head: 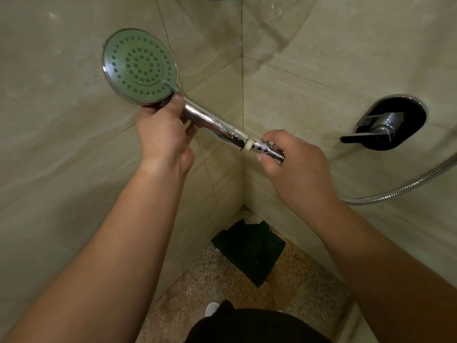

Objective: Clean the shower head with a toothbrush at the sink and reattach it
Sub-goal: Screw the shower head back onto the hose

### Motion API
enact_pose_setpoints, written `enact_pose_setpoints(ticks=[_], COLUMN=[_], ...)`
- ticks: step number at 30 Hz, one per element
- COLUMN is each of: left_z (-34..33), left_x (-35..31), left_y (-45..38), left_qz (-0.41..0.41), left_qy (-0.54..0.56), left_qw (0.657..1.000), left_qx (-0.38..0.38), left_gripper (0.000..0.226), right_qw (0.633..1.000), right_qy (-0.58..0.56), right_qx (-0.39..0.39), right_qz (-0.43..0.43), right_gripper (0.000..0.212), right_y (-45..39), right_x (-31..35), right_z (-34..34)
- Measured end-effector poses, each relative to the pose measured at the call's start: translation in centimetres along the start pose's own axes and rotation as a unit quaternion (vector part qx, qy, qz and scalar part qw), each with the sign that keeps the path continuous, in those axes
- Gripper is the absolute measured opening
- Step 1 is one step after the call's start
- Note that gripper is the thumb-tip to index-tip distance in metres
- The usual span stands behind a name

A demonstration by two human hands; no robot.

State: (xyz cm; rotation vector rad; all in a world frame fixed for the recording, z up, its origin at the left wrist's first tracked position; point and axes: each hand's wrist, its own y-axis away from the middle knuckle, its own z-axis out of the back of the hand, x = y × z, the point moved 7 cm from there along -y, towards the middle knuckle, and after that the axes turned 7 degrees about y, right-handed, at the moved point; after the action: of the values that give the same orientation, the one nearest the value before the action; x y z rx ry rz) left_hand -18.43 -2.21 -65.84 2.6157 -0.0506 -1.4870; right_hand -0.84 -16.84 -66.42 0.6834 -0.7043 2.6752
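The chrome shower head (139, 66) has a round grey-green spray face with many nozzle holes, turned towards me. My left hand (164, 134) grips its chrome handle just below the face. My right hand (294, 167) pinches the hose nut (263, 147) at the handle's lower end, where a white threaded stub shows between handle and nut. The ribbed metal hose (405, 188) runs from behind my right hand up to the right edge. No toothbrush or sink is in view.
Beige tiled walls meet in a corner straight ahead. A chrome mixer lever on a black oval plate (388, 123) sits on the right wall. A dark green cloth (249, 251) lies on the speckled floor in the corner.
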Motion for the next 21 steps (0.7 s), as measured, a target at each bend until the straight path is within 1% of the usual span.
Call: enact_pose_setpoints(ticks=[3,7,9,12,16,19,21], left_z=[-0.1,-0.3,-0.35,-0.52,-0.76,-0.93,-0.93], left_x=[0.11,0.18,0.14,0.17,0.45,0.73,0.73], left_y=[0.31,0.53,0.54,0.56,0.6,0.65,0.65], left_qz=[0.007,0.007,0.005,-0.002,-0.001,0.005,0.003], left_qy=[0.003,0.002,0.002,0.0,0.005,0.009,0.008], left_qw=[1.0,1.0,1.0,1.0,1.0,1.0,1.0], left_qx=[-0.001,0.001,0.001,0.002,-0.005,-0.008,-0.011], left_gripper=[0.016,0.017,0.017,0.016,0.017,0.015,0.014], right_qw=[1.0,1.0,1.0,0.999,0.999,0.998,0.998], right_qy=[0.006,-0.013,-0.019,0.022,-0.004,-0.005,-0.012], right_qx=[0.005,0.005,0.018,0.037,-0.017,-0.053,-0.051], right_qz=[-0.003,-0.004,-0.001,0.019,0.034,0.04,0.044], right_gripper=[0.023,0.021,0.022,0.024,0.017,0.017,0.016], right_y=[-0.01,-0.07,-0.33,-0.71,-0.81,-0.54,-0.48], right_x=[-0.17,-0.26,-0.38,-0.41,-0.2,0.04,0.06], right_z=[-0.18,-0.12,-0.18,-0.52,-0.06,0.23,0.36])
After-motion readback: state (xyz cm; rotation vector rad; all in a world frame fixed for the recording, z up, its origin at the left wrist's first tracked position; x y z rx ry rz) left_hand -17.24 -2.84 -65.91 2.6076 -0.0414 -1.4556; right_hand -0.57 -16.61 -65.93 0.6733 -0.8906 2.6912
